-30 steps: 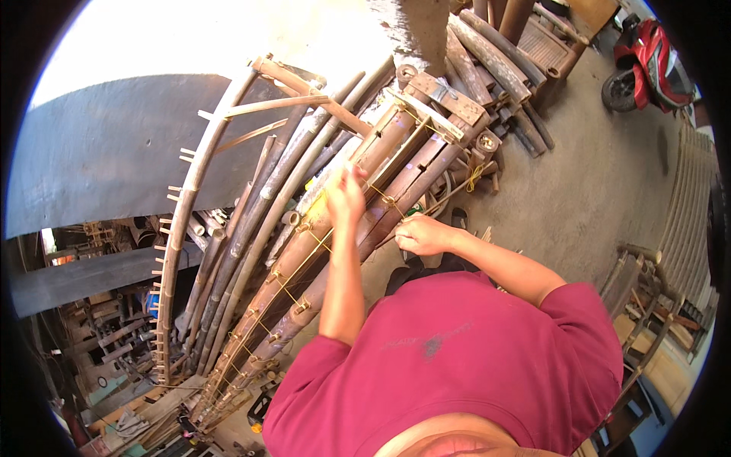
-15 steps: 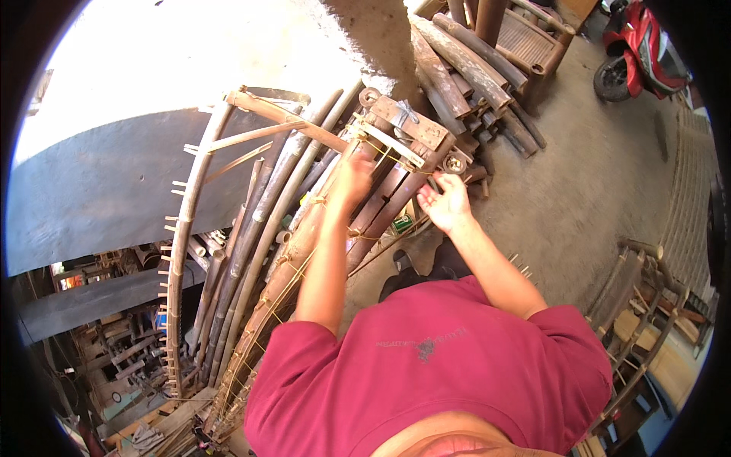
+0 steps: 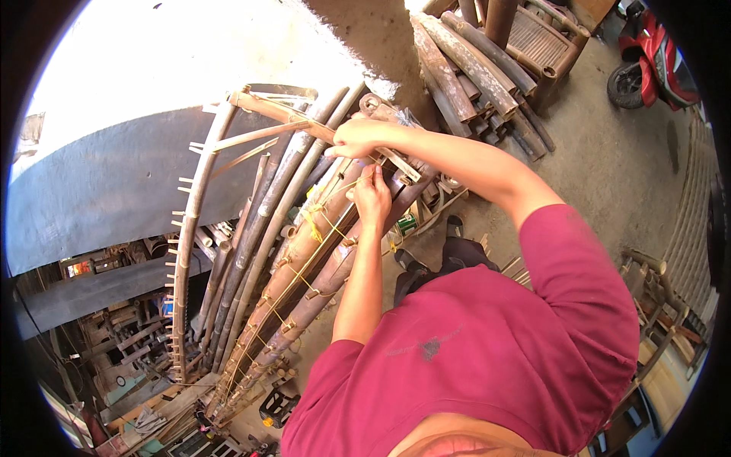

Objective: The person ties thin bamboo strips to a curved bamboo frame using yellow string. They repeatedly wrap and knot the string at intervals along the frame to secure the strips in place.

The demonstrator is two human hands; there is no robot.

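My left hand is over the upper end of a long bamboo pole, thumb and fingers pinched together. Thin yellow cord is wound and knotted along this pole and passes close to the left fingers; what they pinch is too small to tell. Reaching across from the right, my right hand is curled closed beside the end of a wooden crossbar. Its contents are hidden. A pale wooden strip lies under the right forearm, which covers much of the brown block at the pole's top.
To the left stands a curved bamboo piece with short pegs along it, and several dark poles lean next to it. Cut bamboo lengths are stacked beyond a rough pillar. A red motorbike is parked at far right.
My right hand has swung left across the block to the crossbar's end. The left hand has come down and nearer, its fingers now pinched at the pole. The view has shifted slightly.
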